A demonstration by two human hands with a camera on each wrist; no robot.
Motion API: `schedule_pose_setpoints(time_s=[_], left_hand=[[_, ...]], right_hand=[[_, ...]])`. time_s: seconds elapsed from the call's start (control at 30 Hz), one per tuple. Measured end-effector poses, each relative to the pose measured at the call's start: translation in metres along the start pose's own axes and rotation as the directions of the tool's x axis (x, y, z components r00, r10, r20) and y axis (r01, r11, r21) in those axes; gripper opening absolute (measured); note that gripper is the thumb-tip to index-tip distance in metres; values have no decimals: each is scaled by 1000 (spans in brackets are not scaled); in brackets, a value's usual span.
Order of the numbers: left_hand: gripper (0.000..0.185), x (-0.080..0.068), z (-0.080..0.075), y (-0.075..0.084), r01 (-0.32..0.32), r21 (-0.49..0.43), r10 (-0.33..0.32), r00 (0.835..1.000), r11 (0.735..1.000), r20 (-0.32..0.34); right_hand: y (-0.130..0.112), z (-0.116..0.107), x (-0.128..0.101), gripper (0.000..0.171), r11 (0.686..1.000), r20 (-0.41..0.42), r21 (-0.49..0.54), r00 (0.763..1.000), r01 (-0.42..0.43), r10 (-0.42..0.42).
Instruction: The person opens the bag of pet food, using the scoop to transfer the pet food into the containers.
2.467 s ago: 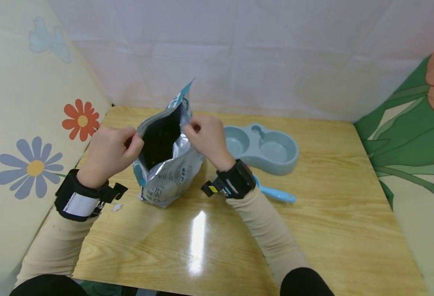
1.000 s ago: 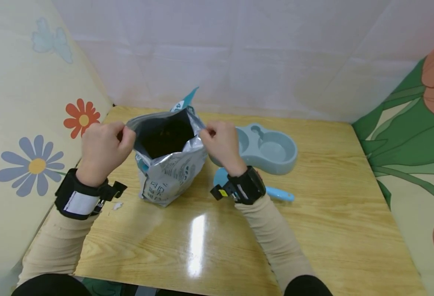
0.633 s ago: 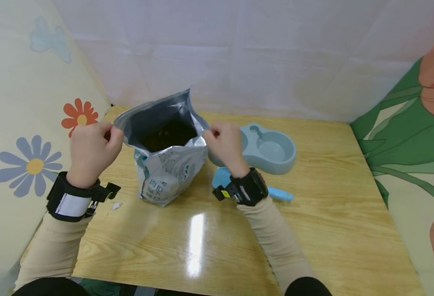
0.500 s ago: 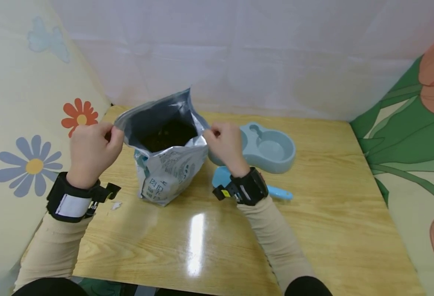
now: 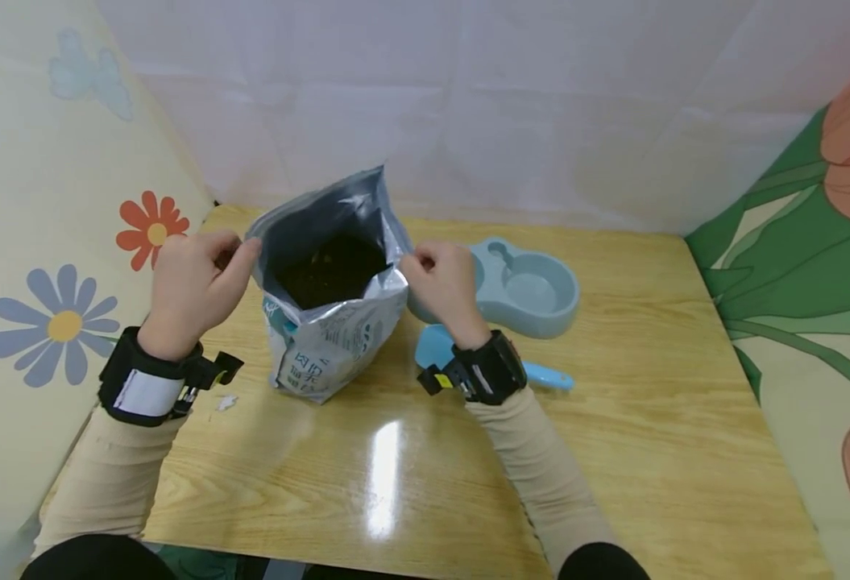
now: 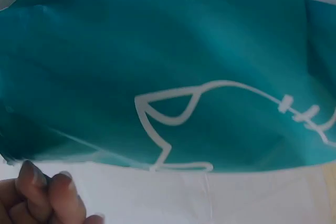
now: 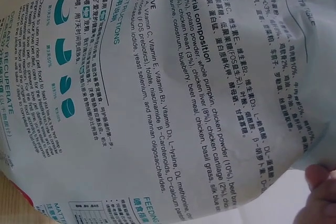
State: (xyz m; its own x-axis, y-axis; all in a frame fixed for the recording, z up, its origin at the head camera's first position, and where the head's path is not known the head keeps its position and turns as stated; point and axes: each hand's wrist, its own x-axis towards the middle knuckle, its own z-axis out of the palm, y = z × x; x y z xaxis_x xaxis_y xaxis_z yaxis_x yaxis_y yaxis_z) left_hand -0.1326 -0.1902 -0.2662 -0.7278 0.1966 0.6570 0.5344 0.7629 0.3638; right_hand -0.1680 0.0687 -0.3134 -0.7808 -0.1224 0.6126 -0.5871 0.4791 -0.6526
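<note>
A silver and teal pet food bag (image 5: 330, 346) stands upright on the table, its mouth spread wide and dark contents in shadow inside. My right hand (image 5: 439, 282) pinches the right side of its rim; in the right wrist view that hand (image 7: 319, 195) shows beside the printed panel. At the left rim is my left hand (image 5: 196, 282), thumb stretched toward the edge. In the left wrist view its loosely bent fingers (image 6: 63, 195) lie just below the bag's teal side (image 6: 236, 40), with no bag edge visible between them.
Behind my right hand sits a blue-grey double pet bowl (image 5: 536, 290), partly hidden. A light blue scoop (image 5: 435, 346) lies under my right wrist, its handle pointing right. A small white scrap (image 5: 226, 402) rests on the wooden table (image 5: 657, 451) left of the bag.
The bag's mouth was pulled wider over the earlier frames. Since half a second ago, my left fingers have loosened and the left rim has shifted back right. My right hand has stayed put.
</note>
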Motion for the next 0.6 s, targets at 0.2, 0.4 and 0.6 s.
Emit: schedule_pose_setpoints(time_s=[0.2, 0.4, 0.6], left_hand=[[37, 1, 3, 3, 28, -41, -26, 998, 999, 52], [42, 1, 6, 6, -89, -38, 89, 996, 995, -6], [42, 3, 8, 3, -119, -55, 115, 991, 991, -69]], right_hand=[[1, -1, -3, 26, 1000, -11, 11, 1000, -2, 2], [0, -4, -7, 26, 1000, -26, 11, 1000, -1, 1], [-2, -1, -8, 28, 1000, -42, 17, 999, -5, 6]])
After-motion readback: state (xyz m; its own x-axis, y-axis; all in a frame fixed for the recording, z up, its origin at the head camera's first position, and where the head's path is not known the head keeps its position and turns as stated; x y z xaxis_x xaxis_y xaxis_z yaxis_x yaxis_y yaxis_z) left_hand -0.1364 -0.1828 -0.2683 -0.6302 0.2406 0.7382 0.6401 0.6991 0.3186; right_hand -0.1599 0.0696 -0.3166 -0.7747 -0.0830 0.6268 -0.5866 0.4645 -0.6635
